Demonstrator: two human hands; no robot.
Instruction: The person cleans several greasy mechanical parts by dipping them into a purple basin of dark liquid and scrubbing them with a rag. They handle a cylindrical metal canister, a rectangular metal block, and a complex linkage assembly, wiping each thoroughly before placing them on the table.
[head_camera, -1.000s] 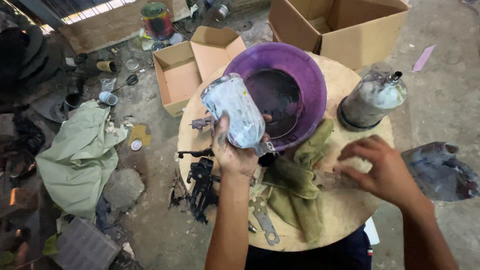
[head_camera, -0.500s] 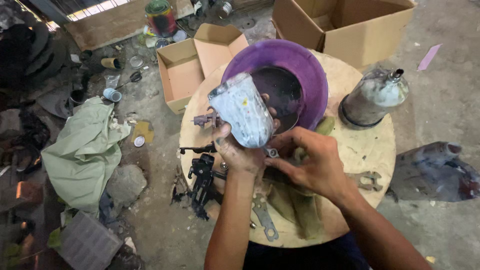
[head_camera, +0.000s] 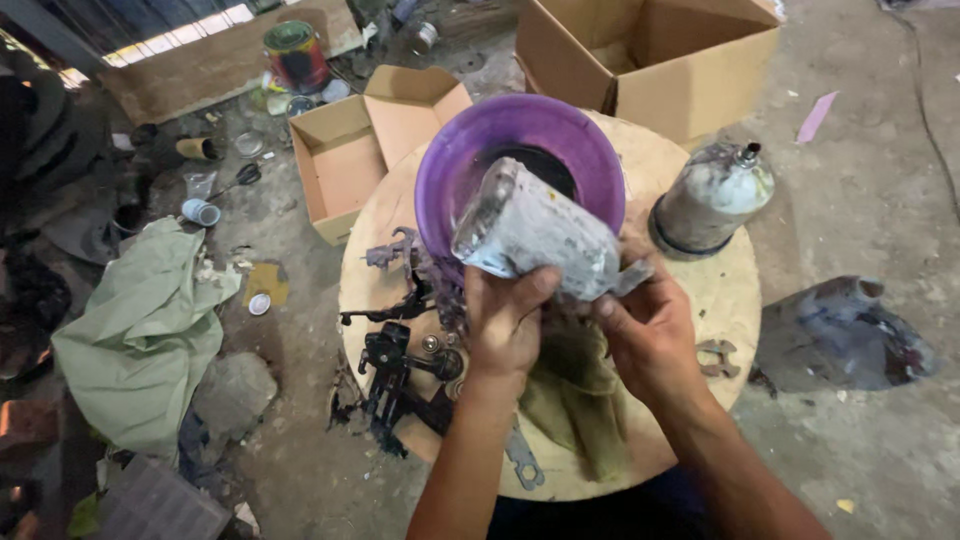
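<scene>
1. Since the earlier frame, right hand (head_camera: 650, 330) has moved in from the table's right side to the paint-smeared cup (head_camera: 535, 235); cup now lies tilted, mouth toward upper left.
2. Left hand (head_camera: 505, 315) clasps the cup from below; right hand pinches its narrow neck end. Both closed on it.
3. Cup sits just in front of purple basin (head_camera: 450, 180), landmark on round wooden table (head_camera: 725, 300); basin holds dark liquid.
4. Right of basin: grey spattered canister (head_camera: 705, 200), upright.
5. Below basin: olive rag (head_camera: 575, 390); black spray-gun parts (head_camera: 395, 375) to its lower left.
6. Left of basin: small open cardboard box (head_camera: 345, 165), interior bare; behind it, larger cardboard box (head_camera: 650, 55); far left, multicoloured paint tin (head_camera: 290, 50).
</scene>
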